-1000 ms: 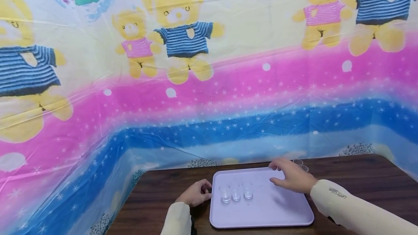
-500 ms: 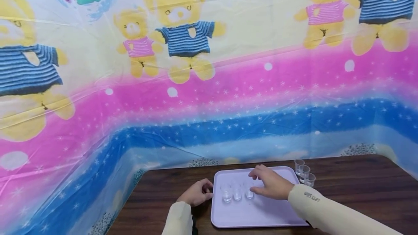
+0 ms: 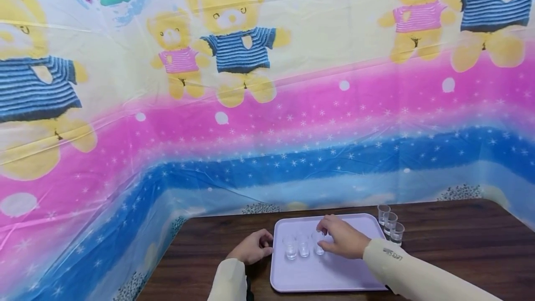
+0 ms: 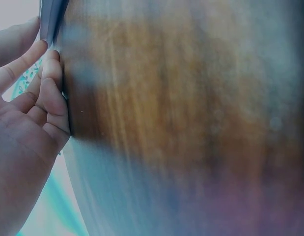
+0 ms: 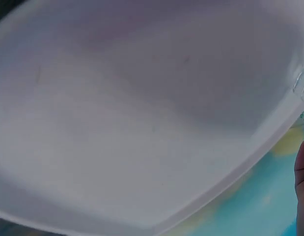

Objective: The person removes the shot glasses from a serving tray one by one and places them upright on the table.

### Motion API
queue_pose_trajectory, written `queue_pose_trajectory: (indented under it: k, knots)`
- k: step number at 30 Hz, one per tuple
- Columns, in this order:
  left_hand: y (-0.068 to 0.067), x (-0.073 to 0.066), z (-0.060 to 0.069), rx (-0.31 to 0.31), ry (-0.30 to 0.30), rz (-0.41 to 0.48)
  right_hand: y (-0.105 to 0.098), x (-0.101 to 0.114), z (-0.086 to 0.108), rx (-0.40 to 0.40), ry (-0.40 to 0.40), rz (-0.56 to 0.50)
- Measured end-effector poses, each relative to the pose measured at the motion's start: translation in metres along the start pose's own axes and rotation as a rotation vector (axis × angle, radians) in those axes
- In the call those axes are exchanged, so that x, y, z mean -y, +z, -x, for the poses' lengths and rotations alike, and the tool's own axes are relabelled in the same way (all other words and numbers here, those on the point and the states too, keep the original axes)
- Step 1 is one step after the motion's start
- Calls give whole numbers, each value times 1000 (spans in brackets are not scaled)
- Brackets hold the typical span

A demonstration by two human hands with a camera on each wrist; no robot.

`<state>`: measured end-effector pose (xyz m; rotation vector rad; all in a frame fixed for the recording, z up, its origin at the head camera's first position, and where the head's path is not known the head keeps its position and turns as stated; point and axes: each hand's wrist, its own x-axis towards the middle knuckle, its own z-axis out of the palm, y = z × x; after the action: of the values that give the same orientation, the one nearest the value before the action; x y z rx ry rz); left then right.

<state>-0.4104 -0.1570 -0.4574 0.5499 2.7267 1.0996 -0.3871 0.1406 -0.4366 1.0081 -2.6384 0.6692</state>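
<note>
Three small clear shot glasses stand in a row on the pale lilac tray: a left one, a middle one and a right one. My right hand holds the right shot glass between thumb and fingertips, partly covering it. In the right wrist view a glass shows only at the right edge, with part of a finger below it. My left hand grips the tray's left edge; in the left wrist view its fingertips meet the rim, with the other fingers curled.
Three more shot glasses stand in a slanting line on the dark wooden table, just right of the tray's far corner. A bear-print cloth hangs behind the table and around its sides.
My right hand has moved left from the tray's far right side to the right glass in the row. The three glasses beyond the tray now show fully. My left hand stays put.
</note>
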Motion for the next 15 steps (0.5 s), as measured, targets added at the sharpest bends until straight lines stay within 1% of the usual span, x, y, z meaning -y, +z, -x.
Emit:
queue_pose_trajectory:
  k: [7, 11, 15]
  knots:
    - [0, -1, 0, 7, -3, 1, -13, -5, 4, -19, 45, 21]
    - [0, -2, 1, 8, 8, -4, -25, -9, 9, -38, 70, 38]
    - [0, -3, 2, 4, 12, -7, -36, -18, 15, -53, 94, 56]
